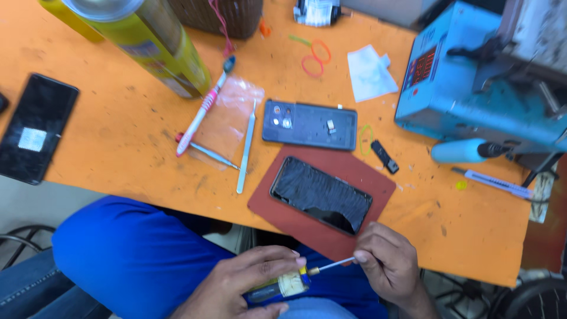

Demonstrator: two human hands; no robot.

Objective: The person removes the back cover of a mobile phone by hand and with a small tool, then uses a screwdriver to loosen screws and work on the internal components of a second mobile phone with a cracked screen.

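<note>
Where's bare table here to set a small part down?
Bare orange table lies between the dark phone at left and the toothbrush. Crowded: around the tweezers, back cover, red mat and blue machine.

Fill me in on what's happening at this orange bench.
A person seated at the orange table holds a small glue tube in the left hand, while the right hand pinches its thin metal nozzle tip. In front of them, a dark phone lies screen-up on a reddish-brown mat, with a phone back cover just beyond it. Tweezers and a toothbrush rest untouched nearby.
</note>
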